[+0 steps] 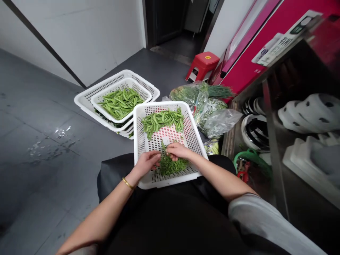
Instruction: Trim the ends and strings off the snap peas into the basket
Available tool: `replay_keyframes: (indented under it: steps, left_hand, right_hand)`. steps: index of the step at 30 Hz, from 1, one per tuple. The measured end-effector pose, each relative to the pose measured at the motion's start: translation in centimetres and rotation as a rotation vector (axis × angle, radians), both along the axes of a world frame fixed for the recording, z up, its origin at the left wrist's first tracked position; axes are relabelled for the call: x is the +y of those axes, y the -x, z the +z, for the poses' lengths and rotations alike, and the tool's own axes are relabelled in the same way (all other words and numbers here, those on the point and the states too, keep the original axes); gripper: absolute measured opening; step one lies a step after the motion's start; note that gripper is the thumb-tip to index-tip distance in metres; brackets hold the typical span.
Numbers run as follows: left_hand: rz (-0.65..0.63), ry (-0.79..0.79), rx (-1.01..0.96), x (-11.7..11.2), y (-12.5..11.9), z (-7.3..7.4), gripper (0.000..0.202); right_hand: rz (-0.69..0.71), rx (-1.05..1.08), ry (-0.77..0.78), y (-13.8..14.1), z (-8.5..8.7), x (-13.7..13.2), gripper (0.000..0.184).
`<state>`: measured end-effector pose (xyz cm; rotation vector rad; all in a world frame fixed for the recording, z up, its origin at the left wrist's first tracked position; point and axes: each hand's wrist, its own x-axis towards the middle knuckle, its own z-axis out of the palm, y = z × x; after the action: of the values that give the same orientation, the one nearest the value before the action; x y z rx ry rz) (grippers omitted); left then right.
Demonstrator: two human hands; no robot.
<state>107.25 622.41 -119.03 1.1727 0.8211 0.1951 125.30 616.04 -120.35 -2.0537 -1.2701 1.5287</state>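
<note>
Smooth white plastic here on the basket (138,141), punched through with slots! Pods (162,120) showing a smooth, faintly waxy skin. Over to the bag (222,122): crinkly, shiny clear plastic. Polished gold-coloured metal for the bracelet (128,183), smooth red plastic for the stool (206,60), soft-looking cloth for the grey sleeve (255,212).

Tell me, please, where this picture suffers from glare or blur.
Head view: bright glints on the grey floor, left; head view: motion-like smearing on the white containers, right; head view: pods fairly clear, but detail between the left and right hands too small to read.
</note>
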Motion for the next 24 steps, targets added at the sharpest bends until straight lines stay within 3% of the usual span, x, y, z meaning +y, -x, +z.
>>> replay_keyframes:
  steps: [2,4,9,12,15,20,24]
  left_hand:
    - [0.031,-0.026,-0.062,-1.0,-0.1,-0.2,0.029]
    - [0.063,0.001,-0.132,-1.8,0.2,0.1,0.025]
    - [0.051,0.197,-0.133,-2.8,1.5,1.9,0.024]
    - [-0.026,0.246,-0.130,-3.2,1.8,2.9,0.025]
    - [-0.019,0.277,-0.143,-3.7,1.8,3.2,0.026]
    - [0.026,0.344,-0.174,-4.5,1.7,2.7,0.027]
    - [0.089,0.449,-0.226,-5.2,1.1,2.0,0.027]
  right_hand:
    - [-0.013,0.306,-0.057,1.7,0.9,-2.4,0.019]
    - [0.021,0.447,-0.131,2.7,1.8,-4.1,0.022]
    - [-0.025,0.083,-0.581,2.5,4.9,-5.3,0.019]
    - [0.120,-0.093,-0.772,2.4,6.4,-5.1,0.014]
    - [0.202,-0.161,-0.787,2.5,6.9,-5.0,0.018]
    - [0.077,-0.089,-0.646,2.3,5.9,-5.3,0.019]
    - [0.146,-0.374,-0.816,3.2,4.8,-5.0,0.020]
